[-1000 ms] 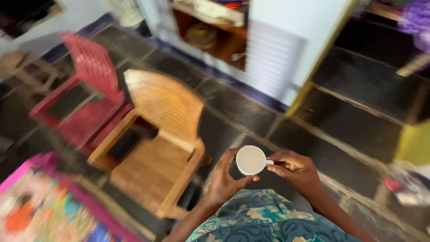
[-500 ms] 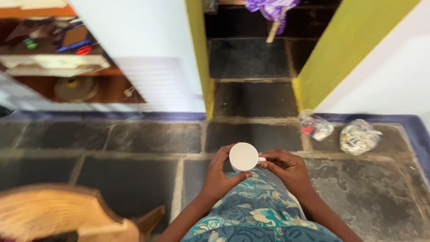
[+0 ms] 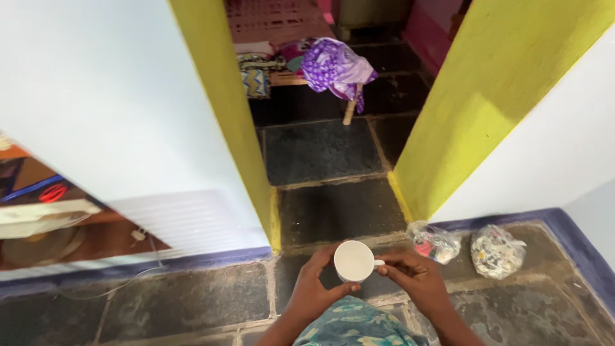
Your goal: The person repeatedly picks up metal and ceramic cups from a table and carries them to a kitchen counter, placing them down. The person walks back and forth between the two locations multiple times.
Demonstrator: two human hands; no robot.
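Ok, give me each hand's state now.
Left hand: closed around the white cup.
Right hand: closed on the cup's handle.

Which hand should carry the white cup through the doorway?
Probably the right hand: its fingers pinch the handle of the white cup. The left hand only cradles the cup's side from below.

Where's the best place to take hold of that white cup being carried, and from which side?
Probably the handle, approached from the right. The white cup is held upright with its open mouth facing up, and its small handle sticks out to the right, where the right hand already pinches it. The left hand cups the opposite wall from the left, which looks like a sound steadying grip.
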